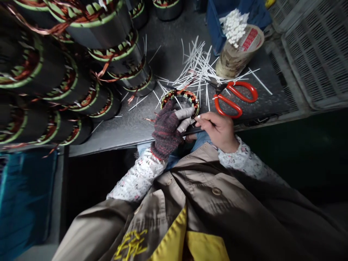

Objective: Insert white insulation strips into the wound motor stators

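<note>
A small electric motor stator (181,99) with copper windings and green-edged insulation stands on the grey worktable, at its front edge. My left hand (166,130), in a dark red knit glove with white fingertips, grips the stator's near rim. My right hand (217,130) is bare and close to the rim, its fingertips pinching a small white sliver, probably an insulating strip (198,117). Many loose white strips (197,69) lie scattered behind the stator. Orange-handled scissors (233,99) rest to the right, beyond my right hand.
Several larger wound stators (108,36) stand stacked at the left. Behind the strips are a blue bin (217,25) and a tape roll (239,52) holding white pieces. A white plastic crate (315,54) stands at the right. The table's front edge runs just below my hands.
</note>
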The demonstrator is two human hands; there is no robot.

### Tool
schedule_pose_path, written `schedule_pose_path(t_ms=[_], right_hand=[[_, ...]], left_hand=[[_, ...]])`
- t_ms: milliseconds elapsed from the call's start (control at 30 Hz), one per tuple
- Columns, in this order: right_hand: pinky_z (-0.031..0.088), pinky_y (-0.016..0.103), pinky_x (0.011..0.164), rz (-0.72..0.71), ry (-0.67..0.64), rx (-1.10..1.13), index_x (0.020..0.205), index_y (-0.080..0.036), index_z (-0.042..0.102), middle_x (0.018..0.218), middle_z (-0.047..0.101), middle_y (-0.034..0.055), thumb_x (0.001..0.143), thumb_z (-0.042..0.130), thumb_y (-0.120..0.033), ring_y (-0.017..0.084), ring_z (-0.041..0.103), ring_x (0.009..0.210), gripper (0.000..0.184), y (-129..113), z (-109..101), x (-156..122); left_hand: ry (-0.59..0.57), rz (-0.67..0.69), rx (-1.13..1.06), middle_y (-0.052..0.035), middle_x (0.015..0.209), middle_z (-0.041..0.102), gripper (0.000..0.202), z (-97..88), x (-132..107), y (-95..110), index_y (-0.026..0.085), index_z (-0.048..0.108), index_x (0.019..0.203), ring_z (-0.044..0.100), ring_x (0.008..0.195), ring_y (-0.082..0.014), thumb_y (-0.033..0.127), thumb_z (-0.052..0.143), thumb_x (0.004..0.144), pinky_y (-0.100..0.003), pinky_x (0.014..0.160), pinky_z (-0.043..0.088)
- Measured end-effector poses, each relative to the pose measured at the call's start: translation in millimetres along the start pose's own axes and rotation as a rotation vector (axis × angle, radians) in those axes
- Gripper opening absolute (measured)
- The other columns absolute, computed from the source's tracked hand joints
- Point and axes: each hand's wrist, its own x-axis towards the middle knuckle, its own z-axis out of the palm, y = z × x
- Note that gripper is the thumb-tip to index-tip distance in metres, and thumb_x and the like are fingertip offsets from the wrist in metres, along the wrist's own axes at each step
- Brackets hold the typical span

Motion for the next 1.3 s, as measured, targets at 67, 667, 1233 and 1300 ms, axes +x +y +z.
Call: schedule_pose_path(t_ms=[67, 667, 1233, 1300], right_hand=[[0.051, 0.024, 0.063, -0.032, 0.013, -0.017, 0.086, -0.022, 0.067, 0.075, 0.071, 0.0001, 0.101, 0.052, -0.03, 0.012, 0.066, 0.067, 0.023, -5, -2, -1], [0.036, 0.028, 0.057, 0.005, -0.221, -0.101, 0.066, -0.02, 0.057, 0.065, 0.053, -0.0005, 0.096, 0.052, -0.026, 0.012, 0.05, 0.06, 0.031, -32, -17, 12], [0.048, 0.029, 0.063, 0.286, 0.124, 0.717, 0.068, -0.023, 0.051, 0.063, 0.047, -0.0037, 0.092, 0.065, -0.05, 0.012, 0.051, 0.061, 0.038, -23, 6, 53], [0.05, 0.029, 0.065, 0.303, 0.109, 0.606, 0.073, -0.024, 0.053, 0.071, 0.055, -0.0019, 0.094, 0.058, -0.054, 0.012, 0.054, 0.064, 0.038, -11, 19, 66]], left_hand=[[0.027, 0.034, 0.037, -0.0012, 0.105, 0.08, 0.015, -0.5, 2, 1, 0.025, 0.071, 0.111, 0.076, 0.1, -0.0219, 0.029, 0.061, 0.101, -0.053, 0.109, 0.057], [-0.065, 0.127, 0.195, -0.0037, 0.111, 0.077, 0.017, -4.8, 2, -1, 0.026, 0.066, 0.114, 0.073, 0.108, -0.0218, 0.028, 0.055, 0.102, -0.05, 0.106, 0.055], [-0.07, 0.142, 0.445, -0.0066, 0.106, 0.075, 0.011, 20.1, -7, 5, 0.02, 0.06, 0.106, 0.071, 0.111, -0.0221, 0.029, 0.06, 0.1, -0.046, 0.107, 0.056], [-0.116, 0.139, 0.462, -0.0077, 0.118, 0.074, 0.016, 19.6, -5, 10, 0.019, 0.06, 0.114, 0.068, 0.12, -0.0214, 0.028, 0.056, 0.101, -0.045, 0.112, 0.052]])
